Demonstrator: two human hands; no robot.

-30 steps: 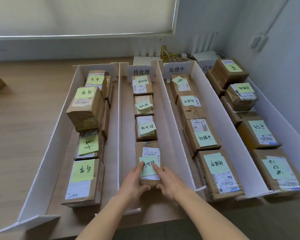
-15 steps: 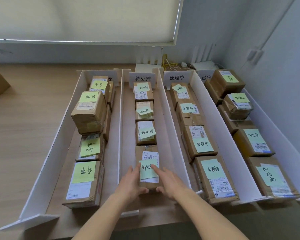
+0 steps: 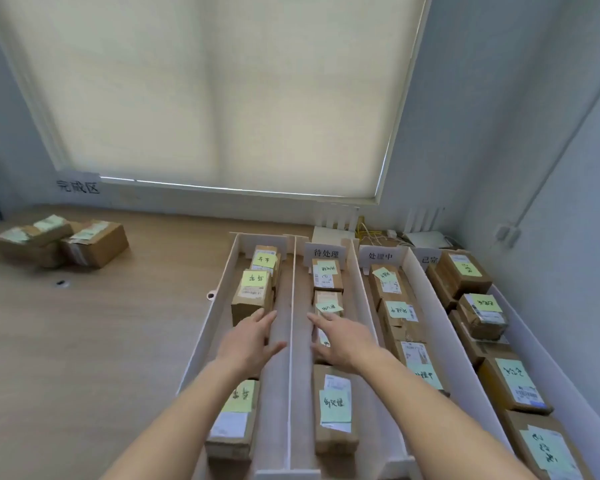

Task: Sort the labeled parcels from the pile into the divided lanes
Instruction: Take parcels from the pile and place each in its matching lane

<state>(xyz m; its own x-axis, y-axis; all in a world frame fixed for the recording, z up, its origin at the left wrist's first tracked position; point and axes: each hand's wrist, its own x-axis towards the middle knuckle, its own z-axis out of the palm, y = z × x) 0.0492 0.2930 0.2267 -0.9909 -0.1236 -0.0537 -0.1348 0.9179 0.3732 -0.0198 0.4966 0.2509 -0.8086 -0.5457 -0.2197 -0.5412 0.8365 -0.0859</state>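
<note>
**Both hands spread above the sorting lanes**

Now both hands reach out over the white-walled lanes (image 3: 355, 271) on the wooden table (image 3: 101, 341), and neither holds a parcel. The left hand (image 3: 248, 342) hangs palm down over the leftmost lane, fingers straight and slightly spread, their tips near the tall parcel (image 3: 252, 297) that carries a yellow note; whether they touch it cannot be told. The right hand (image 3: 345, 336) is over the second lane, fingers straight and relaxed, covering part of a parcel in the row there, with its fingertips close to a parcel with a yellow note (image 3: 328, 304).

Near the person in that second lane lies a parcel with a pale green note (image 3: 335, 408). Further lanes to the right hold more noted parcels in rows, under paper signs standing at the far ends. Far to the left on the table, well apart from the lanes, sits the remaining pile (image 3: 59, 244) of brown boxes. A drawn window blind (image 3: 222, 91) fills the wall beyond.
</note>
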